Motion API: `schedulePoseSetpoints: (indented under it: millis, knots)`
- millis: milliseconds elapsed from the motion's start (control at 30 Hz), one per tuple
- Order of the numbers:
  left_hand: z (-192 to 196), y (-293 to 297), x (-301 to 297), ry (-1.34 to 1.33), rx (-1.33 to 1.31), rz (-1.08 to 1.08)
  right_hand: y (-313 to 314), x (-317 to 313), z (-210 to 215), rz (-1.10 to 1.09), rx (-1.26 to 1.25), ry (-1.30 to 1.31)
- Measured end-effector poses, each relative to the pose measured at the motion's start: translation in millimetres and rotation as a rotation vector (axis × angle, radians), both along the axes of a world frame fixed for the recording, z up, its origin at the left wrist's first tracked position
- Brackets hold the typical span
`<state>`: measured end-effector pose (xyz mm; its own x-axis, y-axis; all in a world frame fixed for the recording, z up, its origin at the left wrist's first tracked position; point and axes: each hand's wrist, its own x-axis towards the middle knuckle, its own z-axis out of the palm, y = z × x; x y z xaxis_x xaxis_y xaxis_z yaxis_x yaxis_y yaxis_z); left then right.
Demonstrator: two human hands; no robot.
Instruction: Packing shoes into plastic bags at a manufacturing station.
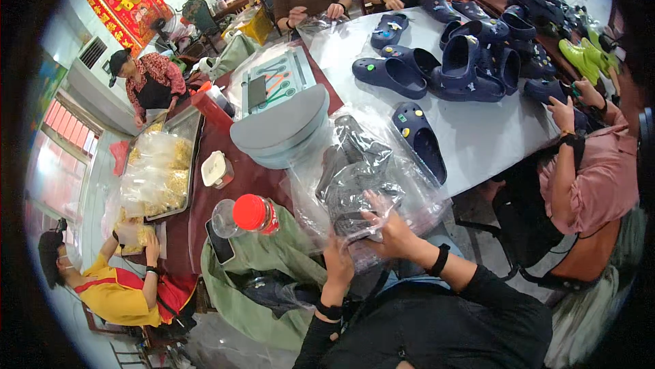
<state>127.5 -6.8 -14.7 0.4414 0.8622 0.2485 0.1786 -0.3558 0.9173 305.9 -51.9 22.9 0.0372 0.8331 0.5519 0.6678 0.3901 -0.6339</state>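
Observation:
On the near part of the table lies a clear plastic bag [426, 200] with a dark grey mesh item [351, 188] inside; its exact kind is hard to make out under the glare. My left hand [338, 264] is closed on the bag's near edge, its fingertips partly covered by the film. My right hand [394, 234] rests against the bag's near right side, fingers stretched out and spread over the mesh item. Just beyond the bag stands a grey folded or boxed item [283, 130] with a patterned top.
Navy clogs [389, 77] crowd the white tabletop [341, 55] to the right. A red-lidded jar [251, 213], a phone [220, 243] and green cloth [235, 280] are left of me. A white tub [217, 170] and tray of bagged food [184, 207] lie farther left. Several people sit or stand around.

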Motion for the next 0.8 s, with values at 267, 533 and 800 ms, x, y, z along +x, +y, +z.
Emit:
schedulePoseSetpoints:
  millis: [267, 533, 800]
  knots:
    - [35, -1, 6, 0.196, -0.063, -0.051, 8, 11, -3, -0.110, -0.102, -0.328]
    - [30, 4, 14, 0.277, 0.125, -0.143, 28, -6, -21, -0.360, -0.008, -0.447]
    - [22, 15, 3, 0.151, -0.021, -0.059, -35, 11, 11, 0.037, -0.307, 0.000]
